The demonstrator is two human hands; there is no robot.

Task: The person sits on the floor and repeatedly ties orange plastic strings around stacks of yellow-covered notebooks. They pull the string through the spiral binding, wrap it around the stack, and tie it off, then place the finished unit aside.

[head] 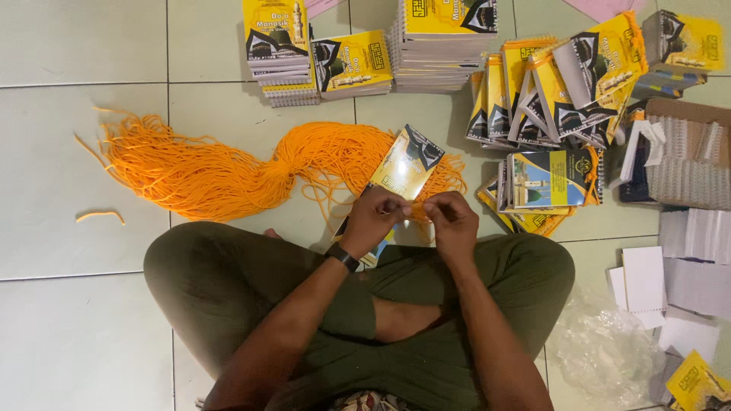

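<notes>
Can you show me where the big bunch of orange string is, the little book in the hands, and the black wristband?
orange string bundle (205,171): head view, its thick middle.
booklet (407,164): head view, its glossy cover.
black wristband (342,257): head view, on the left wrist.

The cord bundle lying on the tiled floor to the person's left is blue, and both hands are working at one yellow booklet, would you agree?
Not quite: the head view shows the cord bundle is orange, not blue. The rest stands: it lies on the tiled floor to the person's left, and the left hand and right hand work at one yellow booklet.
</notes>
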